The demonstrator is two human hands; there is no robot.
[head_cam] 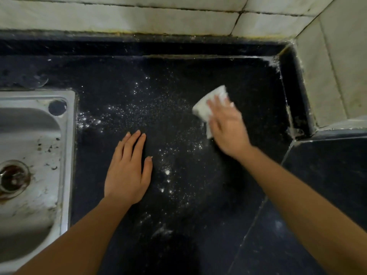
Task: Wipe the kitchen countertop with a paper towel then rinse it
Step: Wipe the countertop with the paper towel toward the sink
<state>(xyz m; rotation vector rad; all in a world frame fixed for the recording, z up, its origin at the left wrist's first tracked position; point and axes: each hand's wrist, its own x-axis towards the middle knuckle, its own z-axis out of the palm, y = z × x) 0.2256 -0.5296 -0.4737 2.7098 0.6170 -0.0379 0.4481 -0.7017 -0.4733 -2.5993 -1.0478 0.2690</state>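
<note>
The black countertop (228,76) is dusted with white powder (139,114) across its middle and near the sink edge. My right hand (228,128) presses a folded white paper towel (208,106) flat onto the counter at the right; the hand is blurred. My left hand (127,173) lies flat on the counter with fingers together, holding nothing, just left of a small clump of powder (167,172).
A stained steel sink (35,155) with its drain (13,178) sits at the left. Tiled walls (139,16) close the back and the right corner (327,66). A seam runs across the dark counter at lower right (256,221).
</note>
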